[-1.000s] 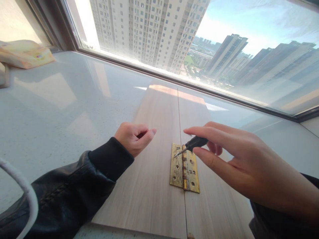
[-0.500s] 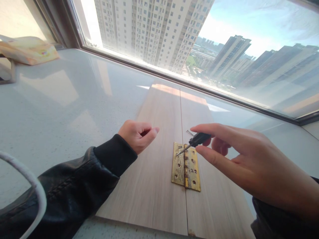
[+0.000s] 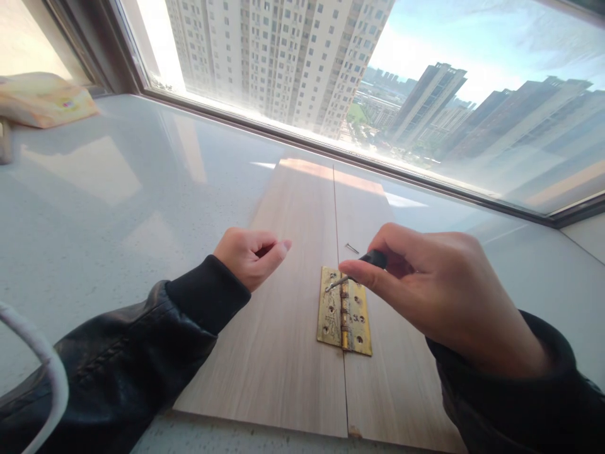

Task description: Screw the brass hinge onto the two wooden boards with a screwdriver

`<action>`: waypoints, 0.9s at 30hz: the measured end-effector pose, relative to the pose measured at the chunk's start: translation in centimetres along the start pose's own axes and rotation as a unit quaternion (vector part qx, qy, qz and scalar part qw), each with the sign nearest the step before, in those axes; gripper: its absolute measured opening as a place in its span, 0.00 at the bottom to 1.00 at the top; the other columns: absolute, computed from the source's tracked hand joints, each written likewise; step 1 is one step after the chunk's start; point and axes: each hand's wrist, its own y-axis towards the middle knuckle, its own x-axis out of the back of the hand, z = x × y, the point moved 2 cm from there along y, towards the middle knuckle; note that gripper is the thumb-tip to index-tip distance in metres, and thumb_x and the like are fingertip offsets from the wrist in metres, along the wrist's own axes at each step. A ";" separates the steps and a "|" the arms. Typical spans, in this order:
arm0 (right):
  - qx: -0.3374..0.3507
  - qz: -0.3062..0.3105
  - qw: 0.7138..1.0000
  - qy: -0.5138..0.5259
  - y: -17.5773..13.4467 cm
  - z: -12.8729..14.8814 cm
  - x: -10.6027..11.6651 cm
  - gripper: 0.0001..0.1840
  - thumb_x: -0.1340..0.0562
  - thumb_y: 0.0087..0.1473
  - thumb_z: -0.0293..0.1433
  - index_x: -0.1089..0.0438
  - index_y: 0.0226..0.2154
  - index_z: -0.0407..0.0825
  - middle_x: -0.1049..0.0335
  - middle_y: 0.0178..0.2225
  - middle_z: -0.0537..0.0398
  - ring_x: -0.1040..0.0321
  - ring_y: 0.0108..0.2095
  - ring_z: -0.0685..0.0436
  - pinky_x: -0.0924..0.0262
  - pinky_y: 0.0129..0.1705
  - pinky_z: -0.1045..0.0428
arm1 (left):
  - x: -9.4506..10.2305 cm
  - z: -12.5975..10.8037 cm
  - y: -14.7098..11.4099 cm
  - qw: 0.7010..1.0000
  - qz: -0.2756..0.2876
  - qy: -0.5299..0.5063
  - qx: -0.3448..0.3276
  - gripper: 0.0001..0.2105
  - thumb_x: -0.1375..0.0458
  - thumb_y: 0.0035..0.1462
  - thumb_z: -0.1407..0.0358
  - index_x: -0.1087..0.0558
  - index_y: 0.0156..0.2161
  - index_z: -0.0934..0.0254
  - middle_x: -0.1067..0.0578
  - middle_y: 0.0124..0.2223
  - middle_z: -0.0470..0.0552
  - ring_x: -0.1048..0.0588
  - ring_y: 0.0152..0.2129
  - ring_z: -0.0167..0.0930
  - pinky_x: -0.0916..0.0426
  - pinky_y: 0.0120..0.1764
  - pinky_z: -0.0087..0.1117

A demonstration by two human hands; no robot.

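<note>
Brass-coloured and probably stiff, the hinge point(image 3: 327, 318) lies flat across 2 abutting boards point(image 3: 283, 359), beneath my screwdriver point(image 3: 338, 284). My right hand point(image 3: 432, 277) grips this light-looking tool by its black handle point(image 3: 378, 258), the sensible hold; my left hand point(image 3: 248, 258) curls closed, nothing visible inside.

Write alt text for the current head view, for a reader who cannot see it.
The right hand holds a black-handled metal screwdriver, tip at a rectangular brass-coloured hinge lying across the seam between two pale wooden boards. A thin silver fastener lies beyond the hinge; the left hand is loosely curled.
</note>
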 end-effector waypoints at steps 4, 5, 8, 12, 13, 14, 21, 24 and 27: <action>-0.001 0.053 0.998 0.042 -0.1 -0.1 0.0 0.13 0.42 0.56 0.39 0.31 0.41 0.50 0.32 0.23 0.59 0.39 0.20 0.52 0.44 0.23 0.54 | -0.1 0.1 0.0 1.000 0.003 0.000 0.001 0.21 0.48 0.54 0.63 0.51 0.16 0.64 0.55 0.17 0.40 0.52 0.15 0.21 0.54 0.20 0.26; 0.000 0.073 0.995 0.062 -0.1 -0.2 0.1 0.14 0.43 0.57 0.36 0.32 0.44 0.51 0.30 0.27 0.58 0.37 0.21 0.52 0.42 0.25 0.54 | -0.1 0.1 0.0 1.000 0.003 -0.001 0.003 0.21 0.48 0.54 0.62 0.51 0.16 0.64 0.55 0.17 0.40 0.52 0.15 0.21 0.54 0.20 0.26; -0.003 0.094 0.991 0.090 -0.3 -0.4 0.6 0.13 0.43 0.56 0.32 0.32 0.44 0.52 0.28 0.31 0.57 0.34 0.25 0.52 0.39 0.27 0.54 | -0.1 0.2 0.0 1.000 0.004 -0.001 0.007 0.20 0.48 0.54 0.62 0.51 0.16 0.64 0.55 0.18 0.40 0.52 0.16 0.21 0.54 0.20 0.26; -0.025 0.079 0.993 0.089 -0.3 -0.7 0.7 0.09 0.39 0.52 0.36 0.31 0.35 0.49 0.33 0.22 0.60 0.38 0.21 0.52 0.41 0.23 0.55 | -0.1 0.2 0.0 1.000 0.008 0.004 0.000 0.21 0.48 0.54 0.62 0.52 0.16 0.64 0.55 0.18 0.40 0.52 0.16 0.21 0.54 0.20 0.26; -0.023 0.073 0.994 0.083 -0.3 -0.6 0.5 0.09 0.38 0.51 0.37 0.32 0.32 0.49 0.36 0.19 0.61 0.41 0.19 0.53 0.43 0.21 0.55 | -0.1 0.1 0.0 1.000 0.008 0.004 0.001 0.21 0.48 0.54 0.62 0.52 0.16 0.64 0.55 0.18 0.40 0.52 0.16 0.21 0.54 0.20 0.26; -0.019 0.061 0.995 0.074 -0.3 -0.4 0.3 0.10 0.37 0.50 0.38 0.33 0.29 0.48 0.39 0.17 0.63 0.44 0.17 0.54 0.46 0.20 0.55 | -0.1 0.1 0.0 1.000 0.007 0.003 0.003 0.21 0.48 0.54 0.62 0.52 0.16 0.64 0.55 0.18 0.40 0.52 0.16 0.21 0.54 0.20 0.26; -0.011 -0.024 1.000 -0.013 0.1 0.6 -0.9 0.22 0.40 0.52 0.42 0.47 0.15 0.50 0.55 0.13 0.65 0.57 0.16 0.54 0.57 0.18 0.54 | -0.1 -0.1 0.0 1.000 -0.007 -0.003 0.021 0.21 0.48 0.54 0.62 0.52 0.16 0.64 0.56 0.18 0.40 0.53 0.16 0.21 0.55 0.21 0.27; -0.031 0.005 0.999 -0.039 0.1 0.3 -1.0 0.13 0.40 0.52 0.41 0.35 0.25 0.49 0.45 0.15 0.63 0.49 0.17 0.53 0.52 0.20 0.54 | -0.1 0.0 0.0 1.000 0.003 0.000 0.012 0.21 0.48 0.54 0.62 0.52 0.16 0.64 0.56 0.18 0.40 0.52 0.16 0.21 0.55 0.20 0.26; -0.014 0.014 1.000 -0.009 -0.1 0.1 -0.8 0.12 0.40 0.53 0.40 0.32 0.38 0.50 0.36 0.21 0.61 0.42 0.20 0.52 0.46 0.24 0.53 | -0.1 0.1 0.0 1.000 0.003 0.002 0.011 0.21 0.48 0.54 0.62 0.52 0.16 0.64 0.55 0.18 0.40 0.52 0.16 0.21 0.54 0.20 0.26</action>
